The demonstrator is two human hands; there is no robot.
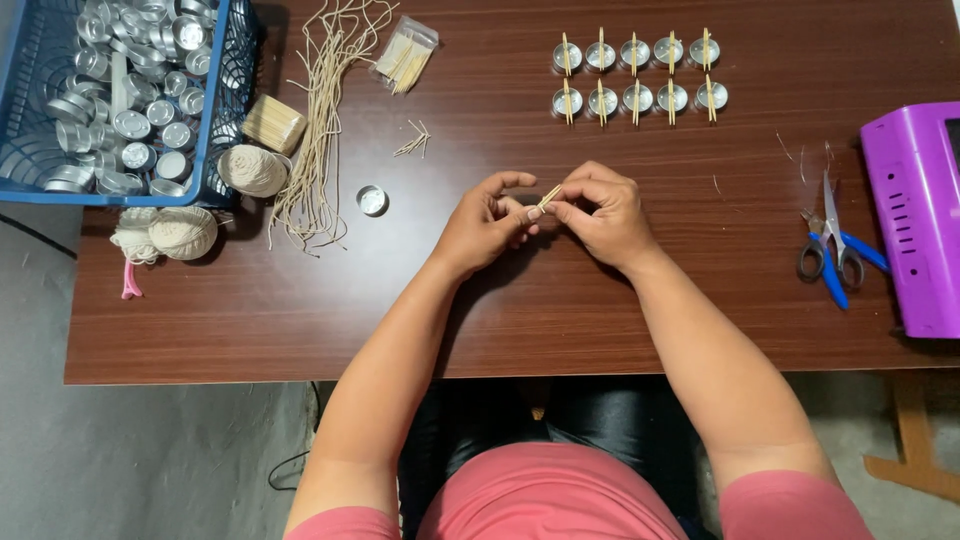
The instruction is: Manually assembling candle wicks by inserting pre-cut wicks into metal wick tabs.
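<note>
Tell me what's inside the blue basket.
The blue basket is heaped with small round silver metal cups. Whatever lies beneath the top layer is covered, and the frame's edge cuts off its far side.

A blue basket [215, 120] of empty metal cups sits at the brown table's [300, 300] far left corner. Beside the basket lie yarn balls [252, 170], cut cords [320, 120]; blue-handled scissors [835, 250] lie well right of it.

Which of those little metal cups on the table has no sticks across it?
The lone metal cup left of the left hand, beside the cut strings. The ten cups in two rows each carry sticks across the top.
</note>
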